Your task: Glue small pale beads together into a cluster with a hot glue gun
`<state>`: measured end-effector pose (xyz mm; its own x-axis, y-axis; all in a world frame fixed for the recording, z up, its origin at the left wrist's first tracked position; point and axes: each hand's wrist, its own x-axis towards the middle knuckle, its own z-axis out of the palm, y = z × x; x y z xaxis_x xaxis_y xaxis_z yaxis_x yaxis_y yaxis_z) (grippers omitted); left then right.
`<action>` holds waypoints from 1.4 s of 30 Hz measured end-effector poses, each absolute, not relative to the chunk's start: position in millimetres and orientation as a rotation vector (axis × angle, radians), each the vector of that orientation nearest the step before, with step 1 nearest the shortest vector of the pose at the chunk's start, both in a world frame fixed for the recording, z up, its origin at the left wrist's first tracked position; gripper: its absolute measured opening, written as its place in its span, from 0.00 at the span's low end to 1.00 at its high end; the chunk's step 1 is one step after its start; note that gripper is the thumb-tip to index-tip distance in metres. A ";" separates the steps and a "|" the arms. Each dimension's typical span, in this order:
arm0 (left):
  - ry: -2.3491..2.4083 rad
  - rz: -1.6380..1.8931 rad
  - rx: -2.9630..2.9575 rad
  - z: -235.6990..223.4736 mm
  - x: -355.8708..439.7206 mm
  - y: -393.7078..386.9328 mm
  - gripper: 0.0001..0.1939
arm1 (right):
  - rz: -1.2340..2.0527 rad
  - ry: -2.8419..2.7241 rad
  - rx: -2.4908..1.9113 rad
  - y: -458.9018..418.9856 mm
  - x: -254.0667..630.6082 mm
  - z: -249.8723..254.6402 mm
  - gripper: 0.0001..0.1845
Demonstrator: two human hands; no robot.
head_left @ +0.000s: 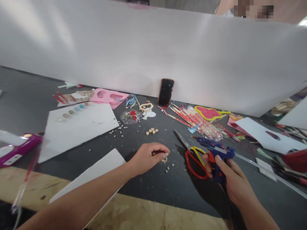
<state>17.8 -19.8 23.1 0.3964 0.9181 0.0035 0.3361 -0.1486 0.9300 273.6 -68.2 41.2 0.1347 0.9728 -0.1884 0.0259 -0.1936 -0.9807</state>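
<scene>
The left hand (146, 158) is curled into a tight pinch at a small heap of cream beads (164, 158) on the dark tabletop (144, 195); the fingers hide whether it has hold of any. The right hand (230, 179) is closed around the grip of a blue hot glue gun (219, 156), its nozzle pointing far and left, just beside a pair of red-handled scissors (185, 156). Another small cluster of beads (151, 131) lies farther off, near a beaded loop (145, 107) and a clear plastic bag of striped sticks (203, 126).
</scene>
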 end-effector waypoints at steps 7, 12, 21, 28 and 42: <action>1.176 0.816 1.800 20.4 13.5 -15.9 0.09 | 1.190 -1.028 -1.487 -67.9 274.2 37.1 0.15; 1.221 0.775 1.915 20.1 13.3 -15.8 0.10 | 1.201 -1.013 -1.468 -68.4 272.9 38.2 0.12; 1.163 0.655 2.016 20.9 15.8 -20.5 0.10 | 1.287 -1.209 -1.438 -71.5 274.2 40.7 0.14; 1.196 0.702 2.004 21.9 12.0 -15.6 0.08 | 1.333 -1.307 -1.416 -75.4 266.2 40.7 0.16; 0.739 0.453 2.455 27.1 12.0 -29.7 0.08 | 1.246 -1.352 -1.472 -69.7 269.3 37.5 0.15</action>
